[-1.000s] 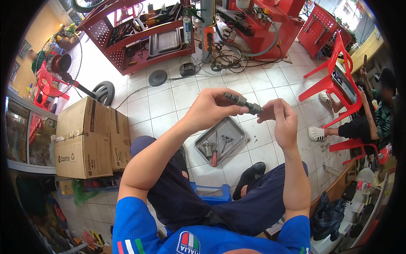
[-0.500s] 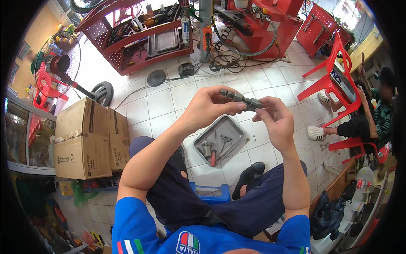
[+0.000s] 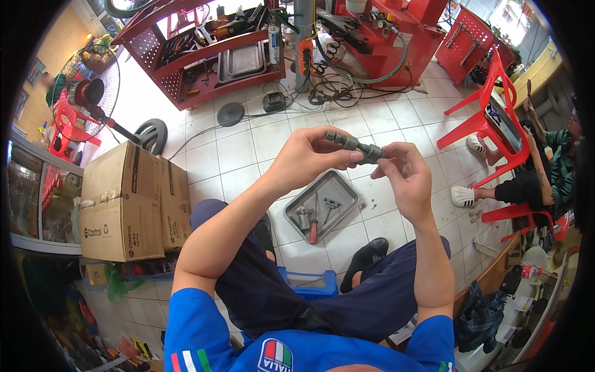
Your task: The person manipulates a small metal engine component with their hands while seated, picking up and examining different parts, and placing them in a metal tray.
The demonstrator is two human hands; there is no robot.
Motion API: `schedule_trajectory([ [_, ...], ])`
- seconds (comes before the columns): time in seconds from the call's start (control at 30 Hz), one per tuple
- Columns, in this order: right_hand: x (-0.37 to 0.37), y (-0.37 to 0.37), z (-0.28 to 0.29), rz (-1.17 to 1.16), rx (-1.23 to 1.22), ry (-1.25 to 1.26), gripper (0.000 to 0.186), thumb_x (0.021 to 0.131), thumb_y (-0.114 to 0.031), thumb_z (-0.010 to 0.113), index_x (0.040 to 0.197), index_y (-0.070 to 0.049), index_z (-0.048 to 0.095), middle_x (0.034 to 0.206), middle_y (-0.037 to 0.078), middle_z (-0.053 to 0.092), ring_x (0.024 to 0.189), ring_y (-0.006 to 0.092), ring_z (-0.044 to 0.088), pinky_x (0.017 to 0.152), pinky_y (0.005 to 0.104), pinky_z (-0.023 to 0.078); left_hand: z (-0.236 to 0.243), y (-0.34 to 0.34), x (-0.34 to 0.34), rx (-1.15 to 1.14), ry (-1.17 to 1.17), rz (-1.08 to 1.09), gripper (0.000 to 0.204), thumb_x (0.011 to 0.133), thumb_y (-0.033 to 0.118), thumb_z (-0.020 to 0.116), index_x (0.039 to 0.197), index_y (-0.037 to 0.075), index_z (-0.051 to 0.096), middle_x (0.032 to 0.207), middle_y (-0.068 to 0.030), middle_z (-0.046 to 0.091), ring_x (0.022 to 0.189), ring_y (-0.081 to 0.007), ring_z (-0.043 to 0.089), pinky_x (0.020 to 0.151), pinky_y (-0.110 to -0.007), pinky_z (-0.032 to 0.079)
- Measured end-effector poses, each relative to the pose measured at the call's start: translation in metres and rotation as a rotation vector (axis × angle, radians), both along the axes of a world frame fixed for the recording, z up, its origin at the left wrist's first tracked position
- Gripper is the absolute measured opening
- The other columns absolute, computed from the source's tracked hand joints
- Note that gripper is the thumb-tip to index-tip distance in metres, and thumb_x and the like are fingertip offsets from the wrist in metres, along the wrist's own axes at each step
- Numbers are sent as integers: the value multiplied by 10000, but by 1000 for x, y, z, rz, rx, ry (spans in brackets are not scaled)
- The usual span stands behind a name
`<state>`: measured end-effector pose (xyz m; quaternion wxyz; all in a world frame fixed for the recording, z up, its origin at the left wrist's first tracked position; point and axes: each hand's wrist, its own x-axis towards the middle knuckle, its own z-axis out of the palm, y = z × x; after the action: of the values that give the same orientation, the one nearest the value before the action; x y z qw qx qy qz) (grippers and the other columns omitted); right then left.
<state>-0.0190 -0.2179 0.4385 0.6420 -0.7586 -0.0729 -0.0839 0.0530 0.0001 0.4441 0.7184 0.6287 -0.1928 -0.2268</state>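
Note:
A dark metal camshaft, stepped with several raised lobes, is held up in front of me between both hands. My left hand is closed round its left part, thumb along the near side. At the other end, my right hand pinches the tip between thumb and fingers. Below them on the floor lies a grey metal tray. In it are a red-handled screwdriver, a cylindrical metal part and a small T-shaped metal piece.
Cardboard boxes and a standing fan are at the left. A red tool cart and red machine stand ahead, cables between. A person sits by a red chair at the right.
The camshaft has shifted very slightly to the right and its angle differs a little; both hands keep hold. The seated person at the right has changed posture.

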Motion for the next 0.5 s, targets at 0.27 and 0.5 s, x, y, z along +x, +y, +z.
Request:
schedule_trajectory([
  [0.27, 2, 0, 1, 6, 71, 60, 328, 1021, -276, 564, 1152, 24, 555, 936, 104, 672, 798, 158, 670, 738, 278, 546, -1, 0, 0, 29, -28, -3, 348, 861, 121, 771, 1135, -54, 647, 975, -132, 722, 905, -173, 697, 824, -313, 573],
  [0.5, 3, -1, -4, 17, 69, 63, 247, 996, -196, 606, 1106, 24, 580, 919, 108, 682, 787, 162, 669, 739, 289, 556, -1, -1, 0, -4, -13, -2, 345, 865, 122, 768, 1139, -48, 645, 978, -130, 720, 915, -178, 698, 831, -319, 576],
])
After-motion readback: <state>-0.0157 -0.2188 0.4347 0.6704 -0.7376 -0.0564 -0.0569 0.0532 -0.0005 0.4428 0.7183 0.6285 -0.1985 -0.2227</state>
